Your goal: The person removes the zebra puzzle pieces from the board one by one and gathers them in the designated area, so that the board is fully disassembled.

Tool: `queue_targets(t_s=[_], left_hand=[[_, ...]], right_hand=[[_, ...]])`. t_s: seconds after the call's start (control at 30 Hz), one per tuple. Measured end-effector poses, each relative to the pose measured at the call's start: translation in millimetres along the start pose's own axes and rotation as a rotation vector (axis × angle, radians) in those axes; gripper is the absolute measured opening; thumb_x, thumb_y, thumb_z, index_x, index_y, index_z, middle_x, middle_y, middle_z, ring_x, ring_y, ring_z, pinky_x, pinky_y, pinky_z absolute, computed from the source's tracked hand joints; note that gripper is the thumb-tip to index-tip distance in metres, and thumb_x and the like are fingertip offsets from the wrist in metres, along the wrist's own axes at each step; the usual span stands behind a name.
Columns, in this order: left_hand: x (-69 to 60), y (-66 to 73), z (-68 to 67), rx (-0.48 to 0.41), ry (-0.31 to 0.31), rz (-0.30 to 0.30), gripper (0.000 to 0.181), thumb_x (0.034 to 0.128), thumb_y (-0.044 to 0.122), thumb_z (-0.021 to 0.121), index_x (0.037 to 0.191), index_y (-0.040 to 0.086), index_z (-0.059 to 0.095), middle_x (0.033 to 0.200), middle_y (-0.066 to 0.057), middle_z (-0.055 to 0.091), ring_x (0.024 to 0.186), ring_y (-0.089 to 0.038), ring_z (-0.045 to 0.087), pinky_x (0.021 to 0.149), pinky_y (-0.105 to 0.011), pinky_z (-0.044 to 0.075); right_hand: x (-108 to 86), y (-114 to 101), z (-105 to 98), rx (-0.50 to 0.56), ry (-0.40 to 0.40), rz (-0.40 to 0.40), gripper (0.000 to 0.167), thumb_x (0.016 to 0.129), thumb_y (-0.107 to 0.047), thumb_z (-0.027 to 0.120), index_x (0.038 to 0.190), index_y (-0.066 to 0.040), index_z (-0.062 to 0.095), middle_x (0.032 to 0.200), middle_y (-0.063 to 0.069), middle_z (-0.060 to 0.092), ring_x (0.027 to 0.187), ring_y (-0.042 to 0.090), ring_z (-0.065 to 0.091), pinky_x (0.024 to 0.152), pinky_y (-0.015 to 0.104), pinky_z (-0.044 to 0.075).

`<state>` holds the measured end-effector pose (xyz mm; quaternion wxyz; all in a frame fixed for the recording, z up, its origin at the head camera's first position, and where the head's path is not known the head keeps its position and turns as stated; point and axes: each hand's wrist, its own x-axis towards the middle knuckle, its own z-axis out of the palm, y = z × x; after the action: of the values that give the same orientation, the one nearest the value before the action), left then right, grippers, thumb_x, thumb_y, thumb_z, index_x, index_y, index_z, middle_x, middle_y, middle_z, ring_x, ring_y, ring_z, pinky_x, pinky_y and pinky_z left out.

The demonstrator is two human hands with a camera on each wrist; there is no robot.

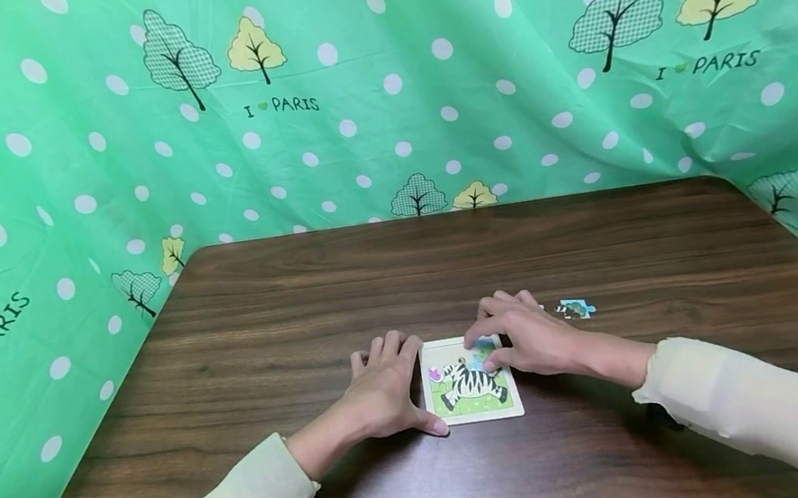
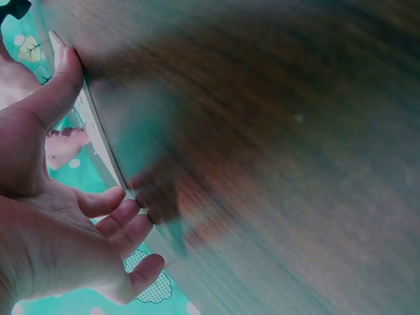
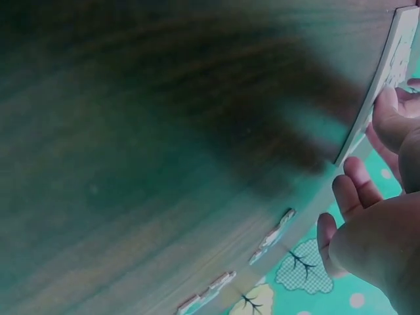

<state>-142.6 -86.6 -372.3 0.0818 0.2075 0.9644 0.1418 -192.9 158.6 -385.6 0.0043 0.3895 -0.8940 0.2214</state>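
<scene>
A small jigsaw puzzle in a pale frame [image 1: 485,417] lies on the table, with a zebra [image 1: 472,388] on green grass showing. Its upper left part is bare. My left hand [image 1: 386,389] rests along the frame's left side, fingers spread, the thumb at the near left corner and the index finger at the far left one. Over the frame's upper right, my right hand [image 1: 532,339] pinches a blue-green puzzle piece [image 1: 484,349] between thumb and index finger. How fully that piece sits in the frame is hard to tell.
To the right, behind my right hand, a loose puzzle piece [image 1: 577,309] lies on the dark wooden table [image 1: 284,298]. The right wrist view shows two loose pieces, one nearer [image 3: 272,236] and one farther [image 3: 207,293]. A green dotted cloth [image 1: 356,154] hangs around the table.
</scene>
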Motion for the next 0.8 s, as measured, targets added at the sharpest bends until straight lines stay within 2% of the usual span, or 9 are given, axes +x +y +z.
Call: queue_targets(t_s=[0.47, 0.6, 0.8], left_hand=[[0.5, -0.2, 0.6, -0.004, -0.012, -0.001, 0.095, 0.0504, 0.058, 0.087, 0.125, 0.016, 0.047, 0.121, -0.003, 0.044, 0.108, -0.023, 0.039, 0.088, -0.047, 0.029], [0.3, -0.2, -0.2, 0.003, -0.01, -0.003, 0.095, 0.05, 0.058, 0.087, 0.125, 0.016, 0.047, 0.121, -0.003, 0.044, 0.108, -0.023, 0.039, 0.088, -0.047, 0.03], [-0.2, 0.4, -1.0, -0.003, -0.017, 0.0, 0.095, 0.0509, 0.057, 0.087, 0.125, 0.015, 0.046, 0.121, -0.003, 0.043, 0.109, -0.024, 0.039, 0.089, -0.048, 0.029]], right_hand=[[11.5, 1.7, -7.6, -0.061, -0.154, -0.033, 0.032, 0.072, -0.034, 0.079, 0.099, -0.027, 0.063, 0.09, -0.008, 0.051, 0.09, 0.012, 0.04, 0.076, 0.036, 0.025], [12.1, 1.7, -8.8, -0.078, -0.159, -0.04, 0.032, 0.073, -0.036, 0.078, 0.1, -0.027, 0.063, 0.091, -0.008, 0.051, 0.09, 0.012, 0.04, 0.076, 0.036, 0.025], [7.4, 3.1, -6.7, -0.135, -0.101, -0.062, 0.034, 0.073, -0.04, 0.077, 0.102, -0.026, 0.067, 0.089, -0.008, 0.052, 0.088, 0.012, 0.04, 0.078, 0.036, 0.025]])
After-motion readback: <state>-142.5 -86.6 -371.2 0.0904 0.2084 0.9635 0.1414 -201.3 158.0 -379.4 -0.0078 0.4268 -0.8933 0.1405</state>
